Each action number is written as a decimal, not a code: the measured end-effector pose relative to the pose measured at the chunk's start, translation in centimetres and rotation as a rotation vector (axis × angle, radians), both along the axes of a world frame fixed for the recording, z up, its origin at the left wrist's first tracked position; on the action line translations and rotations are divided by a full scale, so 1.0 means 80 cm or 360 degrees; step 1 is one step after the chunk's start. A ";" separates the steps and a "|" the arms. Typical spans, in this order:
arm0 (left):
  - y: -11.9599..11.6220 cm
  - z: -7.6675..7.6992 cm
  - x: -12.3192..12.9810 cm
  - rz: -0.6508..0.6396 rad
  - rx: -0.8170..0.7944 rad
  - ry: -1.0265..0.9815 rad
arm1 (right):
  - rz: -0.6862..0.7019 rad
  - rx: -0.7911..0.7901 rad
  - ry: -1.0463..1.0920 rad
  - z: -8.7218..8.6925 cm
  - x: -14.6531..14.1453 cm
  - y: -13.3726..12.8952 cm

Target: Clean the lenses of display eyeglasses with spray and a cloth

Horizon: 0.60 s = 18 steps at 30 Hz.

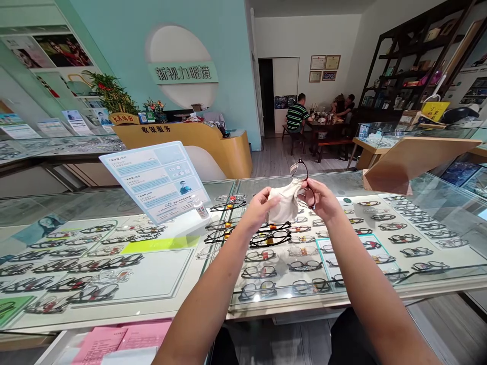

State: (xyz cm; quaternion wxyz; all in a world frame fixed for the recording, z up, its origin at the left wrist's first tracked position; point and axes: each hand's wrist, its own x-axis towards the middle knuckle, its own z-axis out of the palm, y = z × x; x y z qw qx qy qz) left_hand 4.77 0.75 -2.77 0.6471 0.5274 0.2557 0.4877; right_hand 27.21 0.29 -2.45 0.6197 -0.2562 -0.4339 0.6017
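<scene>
Above the glass counter, my left hand (262, 207) pinches a pale cleaning cloth (284, 204) between thumb and fingers. My right hand (321, 198) is closed on a pair of dark-rimmed eyeglasses (306, 171), held upright on their side. The cloth lies against the lower part of the frame, between both hands, and hides some of it. One lens rim sticks up above the cloth. Below my hands, several dark eyeglass frames (271, 237) sit on the counter top. Left of them stands a small clear bottle (200, 208) with a label.
The glass display counter (236, 299) holds rows of eyeglasses. A tilted blue-white sign (155, 177) stands at the left, and a wooden-backed board (414, 159) at the right. Pink papers (122, 340) lie in an open drawer. People sit at a far table (323, 121).
</scene>
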 end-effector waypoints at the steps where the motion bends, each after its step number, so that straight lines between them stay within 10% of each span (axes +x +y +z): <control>1: -0.001 0.000 0.001 -0.0010 0.0019 0.0037 | 0.0032 -0.0014 -0.0016 0.000 0.002 0.000; 14: -0.048 -0.043 0.065 -0.0590 -0.0277 0.0032 | -0.0559 0.0048 0.0291 0.018 0.054 0.002; 18: -0.062 -0.060 0.076 -0.0791 0.0000 0.0271 | -0.0630 0.0060 0.0346 0.017 0.057 0.003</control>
